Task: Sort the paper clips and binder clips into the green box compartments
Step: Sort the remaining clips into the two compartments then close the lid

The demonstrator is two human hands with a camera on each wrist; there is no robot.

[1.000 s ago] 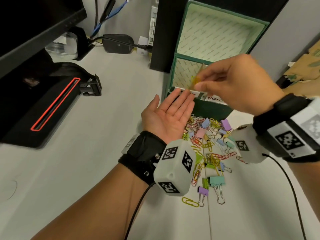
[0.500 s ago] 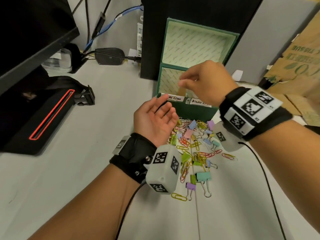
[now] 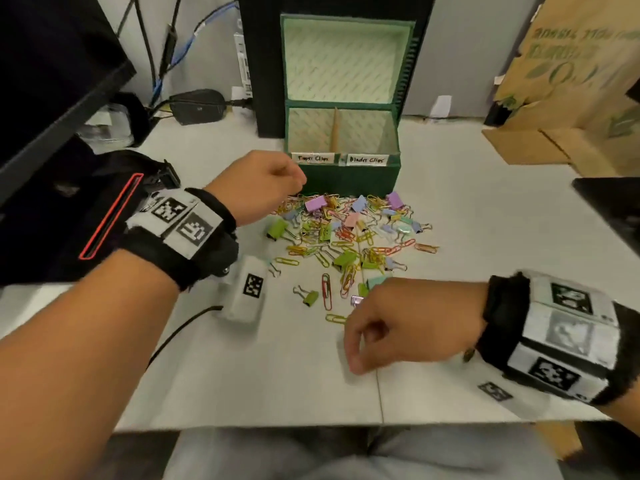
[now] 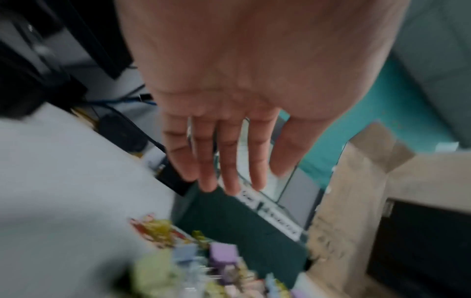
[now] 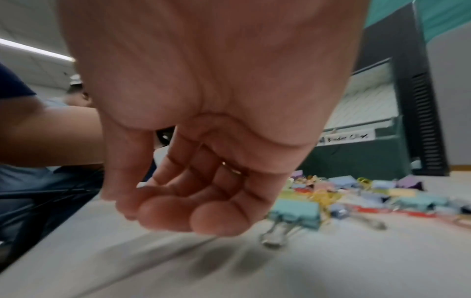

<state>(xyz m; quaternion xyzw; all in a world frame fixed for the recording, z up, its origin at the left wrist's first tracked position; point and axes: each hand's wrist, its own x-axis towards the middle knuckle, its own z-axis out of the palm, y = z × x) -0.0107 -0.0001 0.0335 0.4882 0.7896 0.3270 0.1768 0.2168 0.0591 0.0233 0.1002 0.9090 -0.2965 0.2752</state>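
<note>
The green box (image 3: 341, 178) stands open at the back of the desk, its two compartments labelled for paper clips and binder clips. A pile of coloured paper clips and binder clips (image 3: 346, 233) lies in front of it. My left hand (image 3: 263, 188) hovers palm down at the pile's far left corner, beside the box. Its fingers (image 4: 229, 165) are straight and hold nothing. My right hand (image 3: 363, 337) hangs over the desk at the pile's near edge with fingers (image 5: 178, 209) loosely curled and empty. A teal binder clip (image 5: 295, 211) lies just beyond them.
A black device with a red stripe (image 3: 104, 216) and a monitor sit at the left. A dark tower (image 3: 263, 64) stands behind the box, a power adapter (image 3: 197, 105) left of it. Cardboard boxes (image 3: 571, 98) fill the right. The desk's front edge (image 3: 311, 424) is near.
My right hand left the box's paper clip compartment and dropped to the pile's near edge. My left hand turned palm down and moved left, beside the box.
</note>
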